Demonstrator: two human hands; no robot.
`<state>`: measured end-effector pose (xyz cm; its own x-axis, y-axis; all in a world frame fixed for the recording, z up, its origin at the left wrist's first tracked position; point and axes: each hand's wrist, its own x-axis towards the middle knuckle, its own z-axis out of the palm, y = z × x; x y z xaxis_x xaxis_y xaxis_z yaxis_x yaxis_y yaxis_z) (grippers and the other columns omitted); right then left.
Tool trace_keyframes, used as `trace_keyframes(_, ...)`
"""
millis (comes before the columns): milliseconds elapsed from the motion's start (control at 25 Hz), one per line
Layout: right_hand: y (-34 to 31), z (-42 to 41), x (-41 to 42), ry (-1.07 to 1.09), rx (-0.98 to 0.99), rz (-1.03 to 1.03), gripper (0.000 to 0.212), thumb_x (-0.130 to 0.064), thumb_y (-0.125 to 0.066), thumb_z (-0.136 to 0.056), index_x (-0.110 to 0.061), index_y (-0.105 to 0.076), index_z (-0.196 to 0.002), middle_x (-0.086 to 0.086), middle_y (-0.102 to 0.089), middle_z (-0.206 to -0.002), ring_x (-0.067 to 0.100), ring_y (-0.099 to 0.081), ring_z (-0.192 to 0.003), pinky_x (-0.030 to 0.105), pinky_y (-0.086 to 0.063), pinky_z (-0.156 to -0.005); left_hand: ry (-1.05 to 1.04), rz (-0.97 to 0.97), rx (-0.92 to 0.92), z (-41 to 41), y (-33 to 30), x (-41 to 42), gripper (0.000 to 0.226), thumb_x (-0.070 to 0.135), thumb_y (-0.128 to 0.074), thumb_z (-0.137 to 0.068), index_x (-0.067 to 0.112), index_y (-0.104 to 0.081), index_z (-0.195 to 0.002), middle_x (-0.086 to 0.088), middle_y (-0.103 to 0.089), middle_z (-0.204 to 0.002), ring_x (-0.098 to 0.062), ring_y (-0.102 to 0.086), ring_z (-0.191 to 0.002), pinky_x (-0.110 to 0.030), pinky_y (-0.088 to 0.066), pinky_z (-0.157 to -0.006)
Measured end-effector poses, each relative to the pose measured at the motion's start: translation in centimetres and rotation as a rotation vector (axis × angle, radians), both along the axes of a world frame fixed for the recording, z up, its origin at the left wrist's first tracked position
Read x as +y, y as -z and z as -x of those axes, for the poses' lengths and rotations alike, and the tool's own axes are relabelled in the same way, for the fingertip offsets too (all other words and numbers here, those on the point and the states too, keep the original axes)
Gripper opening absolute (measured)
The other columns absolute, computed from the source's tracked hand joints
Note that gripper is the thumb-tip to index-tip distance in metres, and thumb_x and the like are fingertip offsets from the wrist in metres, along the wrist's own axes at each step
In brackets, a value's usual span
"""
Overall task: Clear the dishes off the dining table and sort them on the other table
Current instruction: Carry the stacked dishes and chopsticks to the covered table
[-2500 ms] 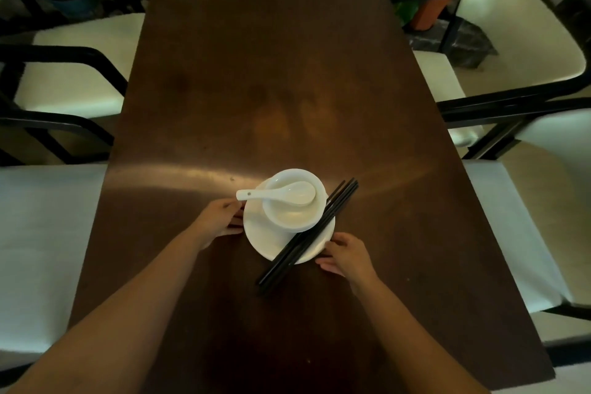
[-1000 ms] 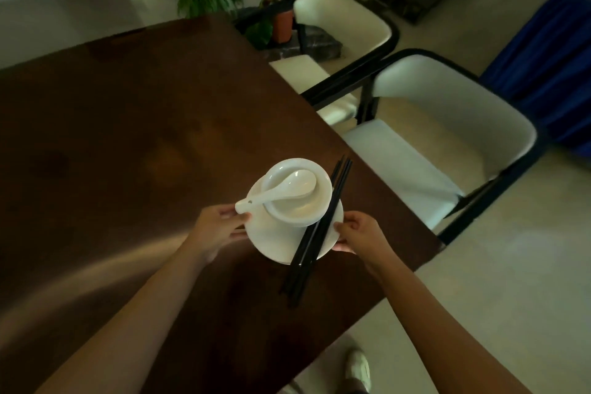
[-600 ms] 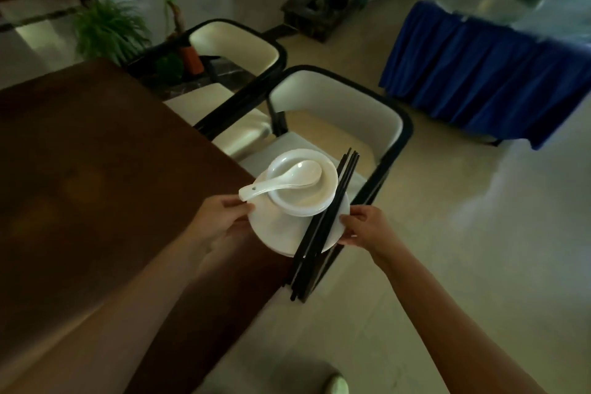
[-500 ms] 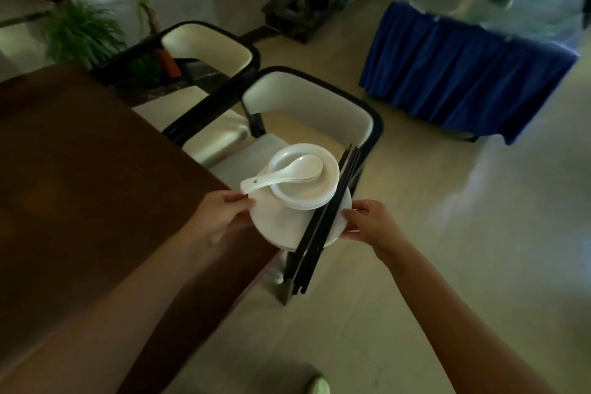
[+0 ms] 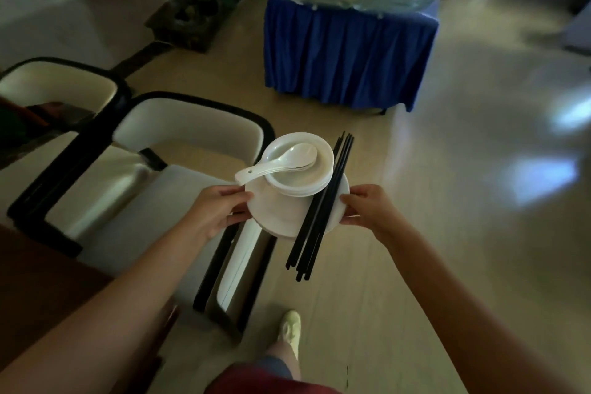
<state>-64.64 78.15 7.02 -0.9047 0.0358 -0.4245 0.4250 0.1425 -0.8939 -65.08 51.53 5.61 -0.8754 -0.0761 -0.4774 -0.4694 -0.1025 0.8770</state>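
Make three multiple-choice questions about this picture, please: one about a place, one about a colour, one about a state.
1. Where do the chopsticks lie?
A. across the plates, right of the bowls
B. inside the bowls
C. on the floor

2. What colour is the skirt of the far table?
A. red
B. blue
C. white

3. How is the stack held?
A. by one hand
B. by both hands at the rim
C. it rests on a chair

Answers:
1 A, they cross the plates' right side.
2 B, the cloth is blue.
3 B, the left hand and right hand grip opposite edges.
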Motion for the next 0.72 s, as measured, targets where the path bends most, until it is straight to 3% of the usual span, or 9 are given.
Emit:
trace_keyframes(200,-0.9,6.6,5.9,0.117,0.018,-0.011,0.013,-0.001,-0.052,-0.088,0.001,-0.06,-0.098,0.011,-0.063,-0.077,0.019,-0.065,-0.066,0.021,-0.057,-0.049,0.142,-0.005,0.002,10.3,-1.1,6.1,0.021,0.001,-0.065,-0.079,0.006,-0.064,-0.1,-0.012,-0.07,-0.093,-0.017,-0.072,-0.07,-0.027,-0.058,-0.056)
trace_keyframes(360,-2.3,12.5,10.6,0.202,0.037,-0.021,0.012,-0.001,-0.052,-0.088,0.0,-0.061,-0.097,0.01,-0.063,-0.077,0.018,-0.064,-0.067,0.019,-0.056,-0.049,0.212,-0.02,0.0,18.2,-2.9,11.6,0.015,0.001,-0.065,-0.078,0.012,-0.066,-0.088,-0.009,-0.071,-0.09,-0.017,-0.072,-0.07,-0.025,-0.057,-0.053)
trace_keyframes(720,-1.8,26.3,23.4,0.257,0.009,-0.006,0.01,-0.003,-0.053,-0.089,0.0,-0.062,-0.091,0.011,-0.063,-0.076,0.017,-0.065,-0.065,0.019,-0.055,-0.048,0.231,0.008,0.008,32.6,-3.4,25.1,0.013,-0.004,-0.062,-0.08,0.008,-0.064,-0.086,-0.009,-0.068,-0.083,-0.017,-0.069,-0.065,-0.024,-0.056,-0.048)
